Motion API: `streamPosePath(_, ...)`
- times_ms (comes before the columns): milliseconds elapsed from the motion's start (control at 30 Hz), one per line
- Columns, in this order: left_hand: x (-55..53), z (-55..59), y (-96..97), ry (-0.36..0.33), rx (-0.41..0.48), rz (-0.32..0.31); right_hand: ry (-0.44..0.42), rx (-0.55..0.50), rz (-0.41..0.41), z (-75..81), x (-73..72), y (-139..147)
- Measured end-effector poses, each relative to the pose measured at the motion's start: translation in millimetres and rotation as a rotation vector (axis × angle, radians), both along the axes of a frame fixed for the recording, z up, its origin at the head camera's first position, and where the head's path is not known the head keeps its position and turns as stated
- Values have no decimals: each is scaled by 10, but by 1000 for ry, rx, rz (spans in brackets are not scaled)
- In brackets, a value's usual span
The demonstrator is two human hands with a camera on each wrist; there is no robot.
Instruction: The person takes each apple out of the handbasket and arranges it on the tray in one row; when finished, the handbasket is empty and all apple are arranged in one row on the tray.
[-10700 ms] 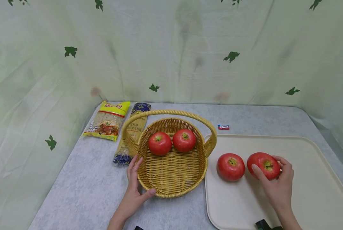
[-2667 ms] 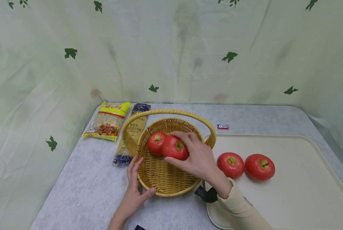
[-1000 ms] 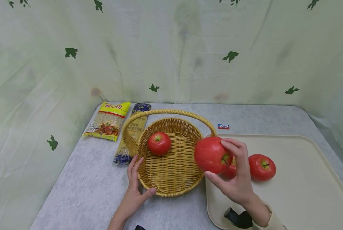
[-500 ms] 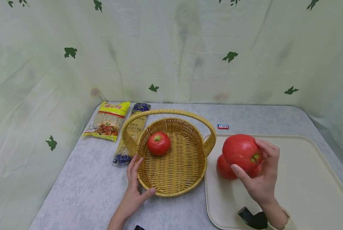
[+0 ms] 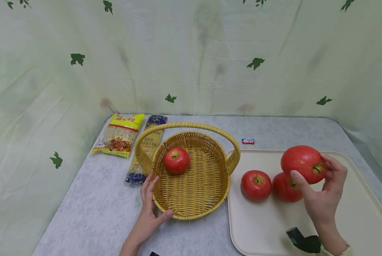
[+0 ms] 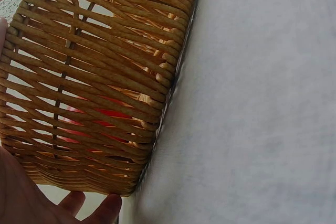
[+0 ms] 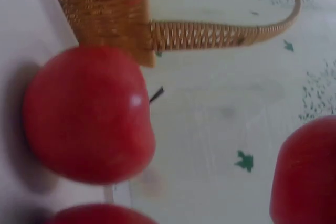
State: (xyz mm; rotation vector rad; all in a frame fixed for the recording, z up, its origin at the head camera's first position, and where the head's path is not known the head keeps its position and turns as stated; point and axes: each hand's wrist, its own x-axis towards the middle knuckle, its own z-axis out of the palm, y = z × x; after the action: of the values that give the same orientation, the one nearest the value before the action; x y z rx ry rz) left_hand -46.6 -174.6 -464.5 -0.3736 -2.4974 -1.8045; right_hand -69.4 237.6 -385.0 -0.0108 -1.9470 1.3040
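Red apple [image 5: 299, 163] in the right hand [image 5: 326, 193] partly hides another apple [image 5: 283, 190].

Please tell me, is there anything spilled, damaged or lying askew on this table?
Nothing stands out. The basket stands upright with one apple inside, two apples sit on the tray, and the right hand holds another apple. The yellow-topped packet lies flat. No spill or damage shows.

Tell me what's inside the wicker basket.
One red apple sits in the basket, toward its far left side in the head view. Bare woven floor shows to the right of the apple and in front of it; the patch directly beneath it is covered and cannot be seen.
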Motion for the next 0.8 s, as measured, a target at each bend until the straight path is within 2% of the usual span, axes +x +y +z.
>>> streamPosePath(100,1,-7,-1,0,5,10,-59,27,-54,-10,8,75)
streamPosePath(567,-1,-4,-1,-9,4,8,-219,78,-246,-168,9,392)
streamPosePath(667,-2,-1,3,-14,2,12,-255,77,-270,-301,-21,512)
streamPosePath(800,-5,-5,4,-15,4,12,-315,90,-287,-671,-124,842)
